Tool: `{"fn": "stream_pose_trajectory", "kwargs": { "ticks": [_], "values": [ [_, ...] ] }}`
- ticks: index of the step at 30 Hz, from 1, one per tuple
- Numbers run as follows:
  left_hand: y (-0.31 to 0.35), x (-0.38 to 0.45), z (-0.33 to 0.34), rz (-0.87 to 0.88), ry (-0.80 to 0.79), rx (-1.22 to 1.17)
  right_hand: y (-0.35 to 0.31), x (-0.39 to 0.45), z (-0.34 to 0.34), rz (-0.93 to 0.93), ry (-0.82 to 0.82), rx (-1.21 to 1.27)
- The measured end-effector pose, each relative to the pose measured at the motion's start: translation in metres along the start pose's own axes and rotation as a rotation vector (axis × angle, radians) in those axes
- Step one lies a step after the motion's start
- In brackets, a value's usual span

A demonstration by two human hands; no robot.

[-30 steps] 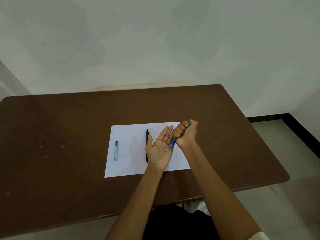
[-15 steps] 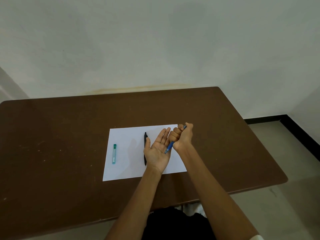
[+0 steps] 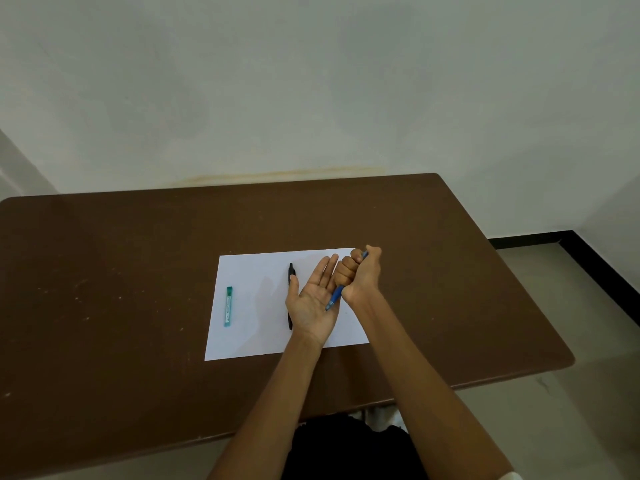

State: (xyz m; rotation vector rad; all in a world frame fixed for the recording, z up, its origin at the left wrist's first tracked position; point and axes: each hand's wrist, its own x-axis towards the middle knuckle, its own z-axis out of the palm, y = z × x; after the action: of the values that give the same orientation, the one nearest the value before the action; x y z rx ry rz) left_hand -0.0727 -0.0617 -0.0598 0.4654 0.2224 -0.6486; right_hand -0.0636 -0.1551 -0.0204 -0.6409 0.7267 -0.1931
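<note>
My right hand (image 3: 360,275) grips a blue pen (image 3: 335,296) in a fist, tip pointing down onto the palm of my left hand (image 3: 313,299). That left hand lies palm up with straight fingers over a white sheet of paper (image 3: 252,306). A black pen (image 3: 291,275) lies on the sheet just left of my left hand, partly hidden by it. Further left on the sheet lies a small green lead case (image 3: 228,305).
The sheet lies on a brown table (image 3: 104,289) pushed against a pale wall. The table's right edge drops to a floor with a black skirting strip (image 3: 595,268). Dark clothing shows below the near table edge.
The blue pen's tip has come down closer onto my left palm. The view has shifted slightly; the objects on the sheet have not moved.
</note>
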Motion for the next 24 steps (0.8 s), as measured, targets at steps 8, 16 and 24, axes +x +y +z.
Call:
{"fn": "stream_pose_trajectory", "kwargs": {
  "ticks": [8,16,24],
  "values": [
    [0.0,-0.001,-0.001,0.004,0.001,-0.015,0.003,-0.001,-0.001,0.012,0.005,0.001],
    [0.002,-0.002,0.001,0.021,0.0,-0.042,-0.006,-0.003,0.004,0.06,-0.077,0.107],
    [0.006,-0.007,0.0,0.039,0.014,-0.071,-0.007,-0.006,0.006,0.026,-0.237,0.186]
  ]
}}
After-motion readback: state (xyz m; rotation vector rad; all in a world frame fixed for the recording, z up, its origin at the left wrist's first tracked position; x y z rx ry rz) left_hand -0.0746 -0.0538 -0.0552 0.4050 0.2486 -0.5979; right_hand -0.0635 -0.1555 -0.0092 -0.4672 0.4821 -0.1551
